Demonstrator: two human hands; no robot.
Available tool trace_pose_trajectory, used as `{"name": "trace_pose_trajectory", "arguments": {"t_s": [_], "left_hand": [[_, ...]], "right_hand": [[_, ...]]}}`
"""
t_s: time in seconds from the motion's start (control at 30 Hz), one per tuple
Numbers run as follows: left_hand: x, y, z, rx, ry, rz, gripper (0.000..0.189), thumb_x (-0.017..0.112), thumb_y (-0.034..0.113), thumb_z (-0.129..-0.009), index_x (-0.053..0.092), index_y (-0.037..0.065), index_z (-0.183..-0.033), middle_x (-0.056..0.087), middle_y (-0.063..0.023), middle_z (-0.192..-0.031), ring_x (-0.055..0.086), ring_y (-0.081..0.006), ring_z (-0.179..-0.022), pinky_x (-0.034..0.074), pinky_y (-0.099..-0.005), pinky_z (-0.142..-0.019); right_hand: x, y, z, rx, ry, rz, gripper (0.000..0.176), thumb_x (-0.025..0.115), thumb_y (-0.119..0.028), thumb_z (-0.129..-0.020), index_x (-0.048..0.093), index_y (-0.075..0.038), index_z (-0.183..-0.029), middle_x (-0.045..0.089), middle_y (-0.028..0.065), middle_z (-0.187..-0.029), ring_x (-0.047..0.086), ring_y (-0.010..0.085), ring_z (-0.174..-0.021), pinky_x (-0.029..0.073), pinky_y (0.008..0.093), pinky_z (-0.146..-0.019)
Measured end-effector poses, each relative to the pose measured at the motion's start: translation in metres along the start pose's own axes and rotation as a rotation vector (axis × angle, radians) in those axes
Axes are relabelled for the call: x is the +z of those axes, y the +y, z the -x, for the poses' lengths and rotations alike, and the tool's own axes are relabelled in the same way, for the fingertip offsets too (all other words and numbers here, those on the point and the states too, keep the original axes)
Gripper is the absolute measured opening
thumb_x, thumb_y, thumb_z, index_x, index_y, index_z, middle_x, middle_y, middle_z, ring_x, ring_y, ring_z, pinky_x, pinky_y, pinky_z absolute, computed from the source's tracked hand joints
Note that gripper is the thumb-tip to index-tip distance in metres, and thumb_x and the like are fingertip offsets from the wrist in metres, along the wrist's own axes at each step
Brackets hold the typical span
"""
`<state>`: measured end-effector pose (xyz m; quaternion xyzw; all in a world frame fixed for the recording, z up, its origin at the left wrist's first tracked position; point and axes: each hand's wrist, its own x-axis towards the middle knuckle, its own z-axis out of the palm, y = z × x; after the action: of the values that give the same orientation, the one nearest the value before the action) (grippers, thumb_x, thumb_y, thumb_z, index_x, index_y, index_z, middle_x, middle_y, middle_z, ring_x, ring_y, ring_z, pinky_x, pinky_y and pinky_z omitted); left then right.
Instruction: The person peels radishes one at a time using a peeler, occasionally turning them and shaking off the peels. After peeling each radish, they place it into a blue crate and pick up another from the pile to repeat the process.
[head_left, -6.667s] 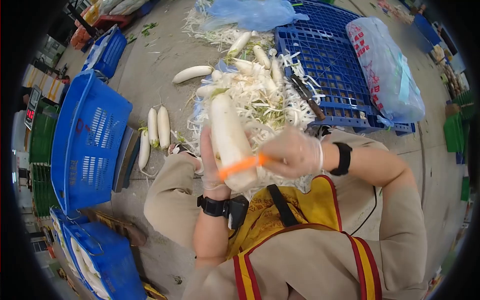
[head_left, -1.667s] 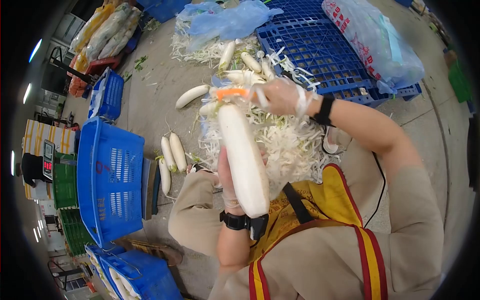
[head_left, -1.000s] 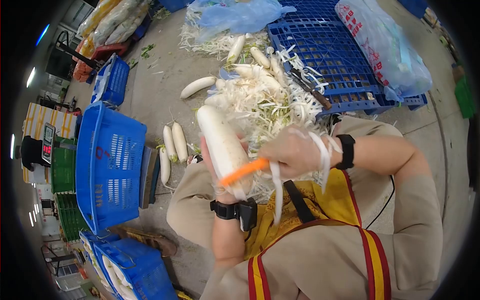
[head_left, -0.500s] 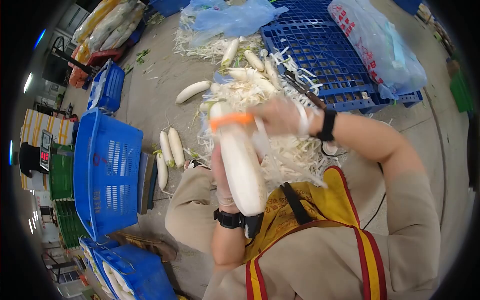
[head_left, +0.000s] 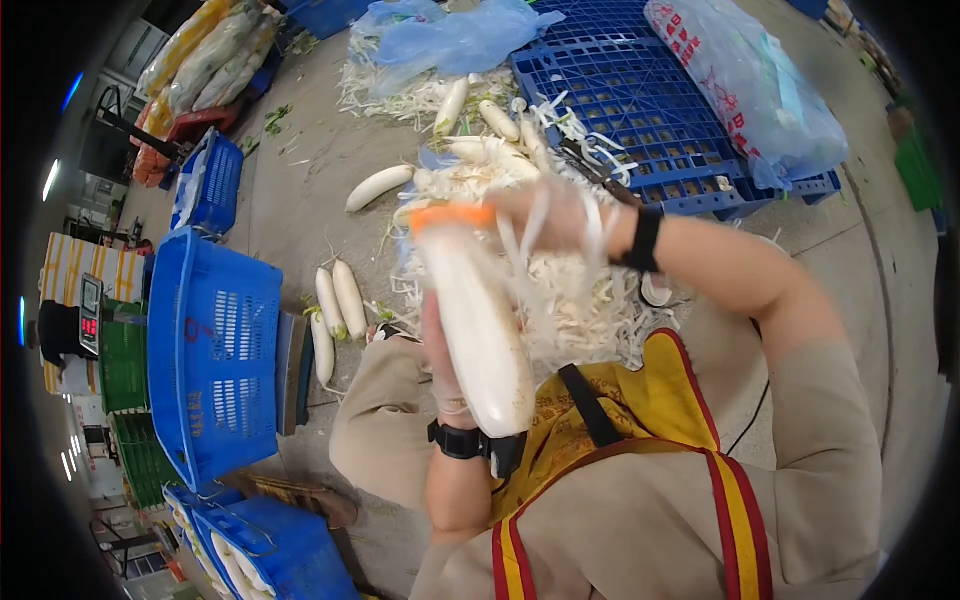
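Note:
A large white radish (head_left: 478, 335) slants across the middle of the view, its lower end over my left wrist. My left hand (head_left: 440, 350) holds it from beneath, with most of the fingers hidden behind it. At the radish's upper end, my right hand (head_left: 545, 218), blurred by motion, is closed on an orange peeler (head_left: 452, 216) that lies across the radish. Thin white strips dangle from around my right hand. Below both hands spreads a heap of white peelings (head_left: 590, 300), with several radishes (head_left: 500, 121) at its far side.
Three radishes (head_left: 347, 298) lie on the floor beside a blue basket (head_left: 215, 350) at the left. A lone radish (head_left: 380, 188) rests nearer the heap. Beyond are a blue pallet (head_left: 620, 90) and a filled plastic bag (head_left: 750, 95). Blue crates of radishes (head_left: 280, 540) stand at lower left.
My right hand and the orange peeler have shifted slightly left and up toward the radish's far end. The radish stays in my left hand. The whole view has shifted a little.

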<state>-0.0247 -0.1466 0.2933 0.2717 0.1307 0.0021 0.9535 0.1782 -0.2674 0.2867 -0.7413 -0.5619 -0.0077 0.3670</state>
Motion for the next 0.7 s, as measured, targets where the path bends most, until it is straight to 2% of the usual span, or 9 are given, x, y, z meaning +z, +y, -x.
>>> {"name": "trace_pose_trajectory", "arguments": {"t_s": [0.03, 0.07, 0.13, 0.27, 0.4, 0.47, 0.53, 0.63, 0.7], "left_hand": [[0.007, -0.012, -0.008, 0.059, 0.086, 0.001, 0.048, 0.042, 0.046, -0.094, 0.052, 0.006, -0.118, 0.061, -0.009, -0.104, 0.06, -0.0195, -0.091, 0.051, -0.0311, -0.08], [0.009, -0.01, -0.011, 0.062, 0.086, 0.003, 0.048, 0.042, 0.046, -0.094, 0.052, 0.006, -0.118, 0.061, -0.009, -0.104, 0.06, -0.0195, -0.091, 0.051, -0.0311, -0.08], [0.009, -0.005, -0.012, 0.094, 0.071, 0.092, 0.045, 0.042, 0.043, -0.095, 0.052, 0.006, -0.118, 0.061, -0.0087, -0.103, 0.059, -0.0191, -0.091, 0.051, -0.0296, -0.078], [-0.014, 0.011, -0.011, 0.209, -0.013, -0.015, 0.047, 0.042, 0.046, -0.094, 0.052, 0.006, -0.117, 0.061, -0.0082, -0.101, 0.059, -0.0185, -0.092, 0.051, -0.0296, -0.077], [0.0, 0.014, -0.01, 0.177, 0.224, -0.015, 0.055, 0.038, 0.056, -0.09, 0.052, 0.009, -0.115, 0.063, -0.0091, -0.091, 0.062, -0.019, -0.078, 0.053, -0.0322, -0.071], [0.019, 0.006, -0.009, 0.235, 0.369, 0.028, 0.056, 0.039, 0.057, -0.089, 0.052, 0.009, -0.116, 0.063, -0.0105, -0.092, 0.062, -0.0221, -0.079, 0.053, -0.0338, -0.071], [0.021, 0.005, -0.004, 0.191, 0.296, 0.016, 0.057, 0.04, 0.057, -0.089, 0.051, 0.009, -0.117, 0.062, -0.0119, -0.092, 0.062, -0.0245, -0.081, 0.053, -0.0346, -0.072], [0.012, 0.003, -0.002, 0.447, 0.226, -0.143, 0.057, 0.041, 0.057, -0.089, 0.05, 0.008, -0.117, 0.061, -0.0131, -0.092, 0.061, -0.0249, -0.084, 0.053, -0.0345, -0.073], [-0.012, 0.016, -0.014, 0.22, 0.157, 0.133, 0.058, 0.041, 0.056, -0.089, 0.049, 0.007, -0.119, 0.061, -0.0144, -0.094, 0.061, -0.0253, -0.086, 0.053, -0.0344, -0.075]], "right_hand": [[-0.013, 0.011, -0.012, 0.178, -0.031, 0.185, 0.027, 0.062, -0.026, -0.08, 0.061, -0.008, -0.1, 0.062, 0.0114, -0.067, 0.063, 0.0265, -0.06, 0.05, 0.0362, -0.053], [-0.012, 0.006, -0.003, 0.189, 0.067, 0.169, 0.015, 0.062, -0.019, -0.083, 0.058, -0.007, -0.09, 0.057, 0.0109, -0.063, 0.058, 0.0279, -0.053, 0.046, 0.0374, -0.048], [-0.018, -0.031, 0.005, -0.014, 0.082, -0.003, 0.014, 0.062, -0.019, -0.082, 0.059, -0.007, -0.088, 0.055, 0.0122, -0.061, 0.057, 0.0278, -0.052, 0.044, 0.0379, -0.047], [-0.017, -0.088, 0.04, -0.211, -0.19, -0.171, 0.016, 0.064, -0.016, -0.077, 0.058, -0.006, -0.088, 0.055, 0.0106, -0.065, 0.056, 0.026, -0.054, 0.044, 0.0361, -0.047], [0.01, -0.07, 0.045, -0.221, -0.154, -0.205, 0.015, 0.063, -0.013, -0.076, 0.057, -0.005, -0.087, 0.055, 0.0099, -0.064, 0.055, 0.0274, -0.053, 0.044, 0.0362, -0.047], [0.011, -0.046, 0.022, -0.061, -0.138, -0.086, 0.014, 0.061, -0.011, -0.076, 0.057, -0.005, -0.088, 0.054, 0.0108, -0.063, 0.055, 0.029, -0.052, 0.044, 0.0366, -0.047], [-0.002, -0.058, 0.023, -0.021, -0.149, -0.03, 0.012, 0.061, -0.013, -0.078, 0.058, -0.006, -0.086, 0.053, 0.0111, -0.06, 0.054, 0.03, -0.051, 0.044, 0.0374, -0.047], [-0.005, -0.088, 0.042, -0.313, -0.075, -0.292, 0.015, 0.064, -0.016, -0.072, 0.056, -0.012, -0.084, 0.053, 0.0075, -0.058, 0.055, 0.0285, -0.048, 0.043, 0.0372, -0.043], [-0.003, -0.086, 0.041, -0.311, -0.122, -0.252, 0.015, 0.064, -0.018, -0.073, 0.056, -0.012, -0.083, 0.054, 0.0078, -0.058, 0.056, 0.0291, -0.05, 0.043, 0.0375, -0.044]]}}
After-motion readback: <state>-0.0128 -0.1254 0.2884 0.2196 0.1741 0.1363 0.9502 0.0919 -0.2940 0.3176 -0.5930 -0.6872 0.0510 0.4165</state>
